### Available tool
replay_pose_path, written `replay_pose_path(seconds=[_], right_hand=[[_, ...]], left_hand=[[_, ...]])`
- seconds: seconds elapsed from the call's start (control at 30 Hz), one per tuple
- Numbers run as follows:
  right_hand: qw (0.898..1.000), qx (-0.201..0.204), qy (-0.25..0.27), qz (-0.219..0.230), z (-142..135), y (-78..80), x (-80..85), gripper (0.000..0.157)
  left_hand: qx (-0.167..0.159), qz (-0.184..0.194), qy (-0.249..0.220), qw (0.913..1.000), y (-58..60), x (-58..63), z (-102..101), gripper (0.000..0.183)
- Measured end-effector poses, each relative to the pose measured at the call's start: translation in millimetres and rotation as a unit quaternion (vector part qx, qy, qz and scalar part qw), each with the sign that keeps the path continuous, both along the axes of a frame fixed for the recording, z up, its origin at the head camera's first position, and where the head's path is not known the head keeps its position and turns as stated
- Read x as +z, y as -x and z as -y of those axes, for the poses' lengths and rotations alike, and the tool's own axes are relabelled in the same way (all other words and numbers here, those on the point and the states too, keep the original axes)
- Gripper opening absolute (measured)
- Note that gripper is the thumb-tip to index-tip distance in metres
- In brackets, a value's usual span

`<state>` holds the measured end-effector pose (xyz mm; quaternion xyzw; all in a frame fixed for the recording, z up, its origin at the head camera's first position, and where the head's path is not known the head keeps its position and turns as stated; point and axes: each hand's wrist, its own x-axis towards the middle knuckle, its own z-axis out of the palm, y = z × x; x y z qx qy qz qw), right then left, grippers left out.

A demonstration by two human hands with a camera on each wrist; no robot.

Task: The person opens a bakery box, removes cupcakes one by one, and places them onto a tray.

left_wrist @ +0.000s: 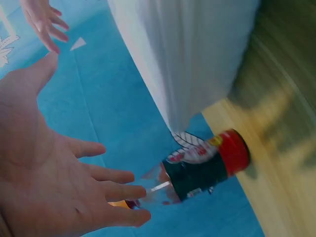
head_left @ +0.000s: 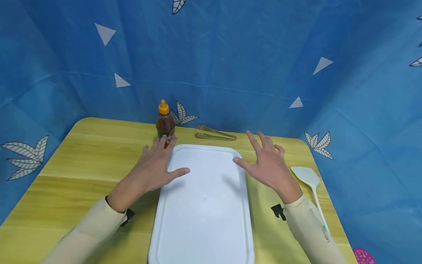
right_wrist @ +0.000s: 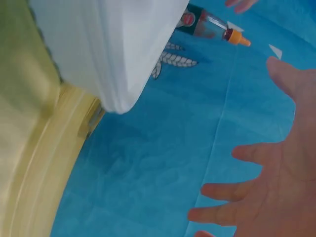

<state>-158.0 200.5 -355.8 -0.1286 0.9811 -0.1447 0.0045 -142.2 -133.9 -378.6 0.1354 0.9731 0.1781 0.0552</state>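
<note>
A white rectangular container (head_left: 203, 205) with a flat, rimmed top sits in the middle of the table, and its deep side wall (left_wrist: 182, 54) shows in the left wrist view. My left hand (head_left: 153, 167) hovers over its left edge with fingers spread, holding nothing. Just beyond those fingertips stands a sauce bottle (head_left: 165, 124) with an orange cap and a dark green label, partly covered by the hand in the head view. Over the container's right edge my right hand (head_left: 268, 167) is raised, fingers spread and empty. Both palms show in the wrist views.
Tongs (head_left: 215, 135) lie behind the container near the table's back edge. A white spatula (head_left: 308, 176) lies at the right, its handle partly behind my right sleeve. Blue patterned cloth (head_left: 211, 66) hangs behind the wooden table (head_left: 66, 198).
</note>
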Motion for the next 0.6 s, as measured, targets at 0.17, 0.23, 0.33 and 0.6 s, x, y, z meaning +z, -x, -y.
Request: replay_pose_path(seconds=[0.17, 0.23, 0.33, 0.6], right_hand=[[1.000, 0.000, 0.010, 0.011, -10.5, 0.0, -2.5, 0.097], [1.000, 0.000, 0.015, 0.012, -11.0, -0.4, -6.0, 0.097], [1.000, 0.000, 0.020, 0.019, -9.6, -1.6, -10.9, 0.099], [0.997, -0.016, 0.029, 0.068, -8.5, -3.9, -13.0, 0.095]], left_hand=[[0.000, 0.016, 0.005, 0.9999, 0.8, -3.4, 8.8, 0.107], [-0.001, 0.020, 0.001, 0.9998, 0.4, -5.5, 9.2, 0.107], [-0.002, 0.031, 0.001, 0.9995, -1.4, -7.3, 9.5, 0.108], [0.022, 0.037, -0.001, 0.9991, -5.3, 0.1, 23.2, 0.105]])
